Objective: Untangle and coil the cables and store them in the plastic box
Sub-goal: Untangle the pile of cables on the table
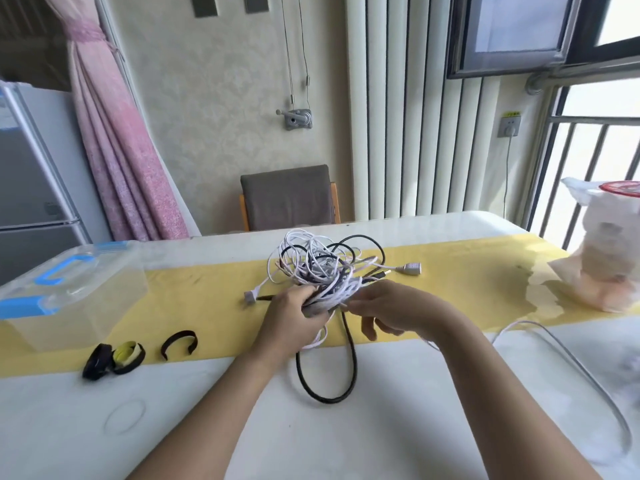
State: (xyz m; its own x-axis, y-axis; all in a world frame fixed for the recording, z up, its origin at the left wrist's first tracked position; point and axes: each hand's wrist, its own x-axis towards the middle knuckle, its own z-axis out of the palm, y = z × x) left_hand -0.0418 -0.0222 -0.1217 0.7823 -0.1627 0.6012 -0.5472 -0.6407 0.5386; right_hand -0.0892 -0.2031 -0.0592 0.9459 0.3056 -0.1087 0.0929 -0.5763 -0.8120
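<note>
A tangled bundle of white and black cables sits over the yellow table runner at mid-table. My left hand grips the near end of the bundle, fingers curled round several strands. My right hand is beside it on the right, fingertips on the same strands; its grip is hard to make out. A black cable loop hangs down from the bundle onto the white table. A grey plug sticks out to the right, a white plug to the left. The clear plastic box with blue latches stands at the left, lid on.
Black and yellow strap ties and a curved black strap lie near the box. A clear tube or cable curves along the right side. A white plastic bag stands at the far right. A grey chair is behind the table.
</note>
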